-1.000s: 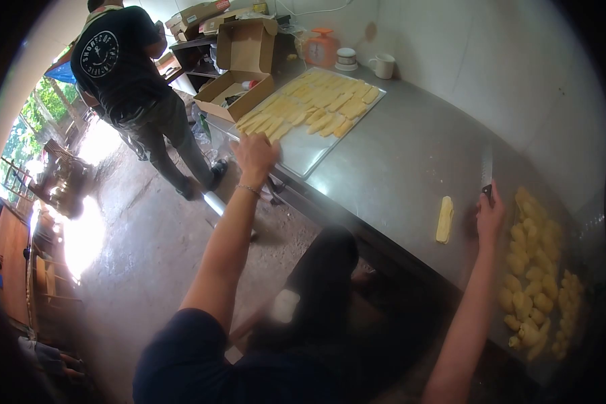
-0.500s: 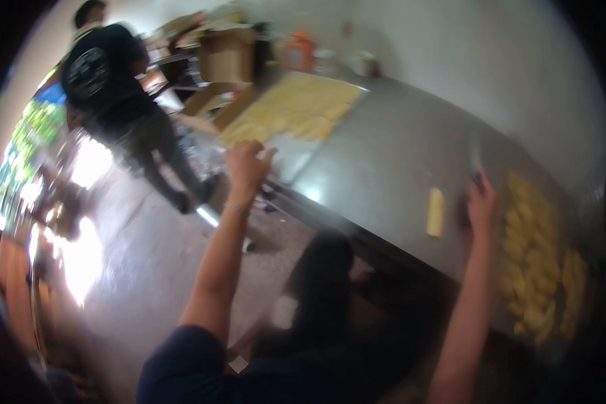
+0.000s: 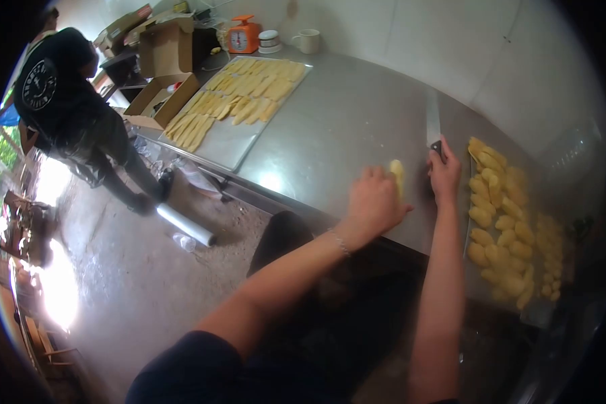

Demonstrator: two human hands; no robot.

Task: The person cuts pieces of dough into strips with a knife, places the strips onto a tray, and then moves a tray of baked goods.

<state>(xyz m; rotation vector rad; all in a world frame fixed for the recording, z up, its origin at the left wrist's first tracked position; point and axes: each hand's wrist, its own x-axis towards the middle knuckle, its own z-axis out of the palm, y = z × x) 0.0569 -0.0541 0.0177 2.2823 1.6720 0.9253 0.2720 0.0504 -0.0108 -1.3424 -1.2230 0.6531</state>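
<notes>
My right hand (image 3: 444,174) grips a knife (image 3: 433,118) by its black handle, with the wide, pale blade pointing away from me toward the wall. On the steel table, a long yellow piece (image 3: 397,174) that looks like peeled banana lies left of the knife. My left hand (image 3: 377,202) is on its near end, fingers curled and thumb on the right side; the hand hides part of the piece. Right of my right hand, a tray holds many rounded yellow pieces (image 3: 498,222).
Long flat yellow slices (image 3: 249,91) lie in rows on a metal tray (image 3: 225,147) at the far left. Behind it stand an orange scale (image 3: 243,35), a white container (image 3: 269,42), a mug (image 3: 308,41) and an open cardboard box (image 3: 161,94). Another person (image 3: 67,101) stands at left.
My left hand has moved right and down, from near the slice tray to the yellow piece. The view has shifted right; my right hand still holds the knife.
</notes>
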